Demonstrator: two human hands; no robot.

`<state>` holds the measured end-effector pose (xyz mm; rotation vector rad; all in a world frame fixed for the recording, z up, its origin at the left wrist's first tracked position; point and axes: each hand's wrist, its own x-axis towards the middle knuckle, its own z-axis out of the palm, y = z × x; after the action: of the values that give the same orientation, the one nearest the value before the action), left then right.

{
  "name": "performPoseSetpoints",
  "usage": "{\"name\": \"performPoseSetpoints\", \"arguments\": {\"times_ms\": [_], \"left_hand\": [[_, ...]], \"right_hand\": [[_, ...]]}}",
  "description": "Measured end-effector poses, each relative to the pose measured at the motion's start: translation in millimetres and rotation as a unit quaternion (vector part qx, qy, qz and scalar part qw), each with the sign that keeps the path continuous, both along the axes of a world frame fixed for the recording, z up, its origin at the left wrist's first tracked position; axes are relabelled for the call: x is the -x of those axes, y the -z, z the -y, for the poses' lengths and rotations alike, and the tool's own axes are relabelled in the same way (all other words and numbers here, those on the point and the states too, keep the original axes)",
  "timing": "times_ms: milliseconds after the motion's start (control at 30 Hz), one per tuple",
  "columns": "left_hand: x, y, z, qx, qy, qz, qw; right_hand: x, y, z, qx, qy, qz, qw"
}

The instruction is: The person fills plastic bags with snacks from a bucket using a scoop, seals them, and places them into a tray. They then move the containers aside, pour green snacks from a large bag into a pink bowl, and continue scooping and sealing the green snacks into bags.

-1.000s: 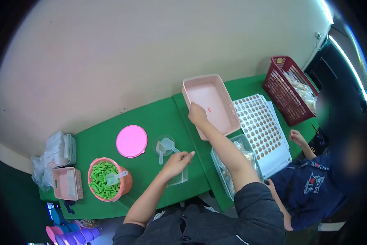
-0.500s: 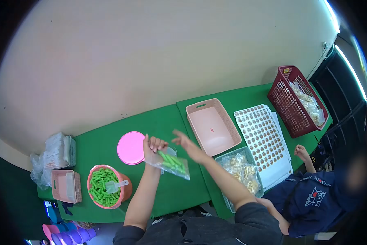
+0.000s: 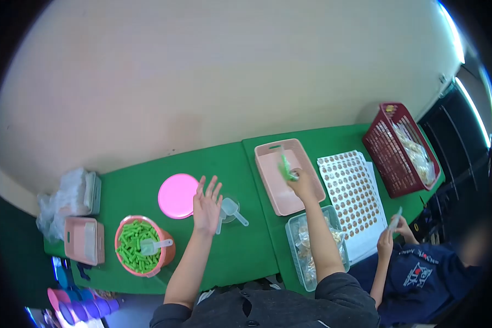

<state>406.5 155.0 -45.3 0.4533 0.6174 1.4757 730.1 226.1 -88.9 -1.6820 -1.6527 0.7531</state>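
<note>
My left hand [image 3: 206,210] is raised over the green table with its fingers spread and nothing in it. Beside it lie the pink round lid [image 3: 178,196] and clear plastic scoops [image 3: 230,208]. Over the pink tray [image 3: 279,203], my right hand [image 3: 301,183] grips a clear bag of green sticks [image 3: 285,166], which is blurred by motion. An orange bucket [image 3: 166,256] at the left holds green pieces, with a clear scoop [image 3: 149,247] on top. Under my right forearm is a clear bin [image 3: 296,249] of bagged pale snacks.
Sheets of round stickers [image 3: 351,197] lie right of the tray. Behind them stands a dark red basket [image 3: 381,142] with bags. A co-worker [image 3: 421,273] at the right holds a small clear item. A small pink basket [image 3: 84,241] and plastic bags [image 3: 71,191] are at the far left.
The bag of green sticks has gone from my left hand to my right, and moved right over the pink tray. My left hand has opened. The co-worker's hands now hold something.
</note>
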Motion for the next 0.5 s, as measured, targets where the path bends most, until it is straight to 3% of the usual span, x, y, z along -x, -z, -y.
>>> {"name": "performPoseSetpoints", "arguments": {"times_ms": [67,167,267,333,467,500], "left_hand": [[17.2,-0.4,35.7,-0.047,0.048,-0.032,0.997],[37.8,-13.1,89.4,-0.011,0.011,-0.099,0.995],[65.1,-20.6,141.6,0.009,-0.023,-0.17,0.985],[83.5,-23.3,172.5,0.027,-0.046,-0.198,0.979],[122.1,-35.3,211.7,0.036,-0.177,-0.234,0.955],[132.1,-37.6,221.0,0.044,-0.224,-0.246,0.942]], "right_hand": [[2.0,28.8,-9.4,-0.005,0.067,0.244,0.967],[7.8,76.7,-24.4,-0.018,-0.024,0.296,0.955],[16.2,103.2,-35.0,-0.102,-0.052,0.205,0.972],[18.2,113.7,-42.1,-0.085,-0.048,0.244,0.965],[-9.8,162.1,-70.3,-0.096,-0.065,0.025,0.993],[2.3,143.8,-61.7,-0.124,-0.031,0.069,0.989]]}}
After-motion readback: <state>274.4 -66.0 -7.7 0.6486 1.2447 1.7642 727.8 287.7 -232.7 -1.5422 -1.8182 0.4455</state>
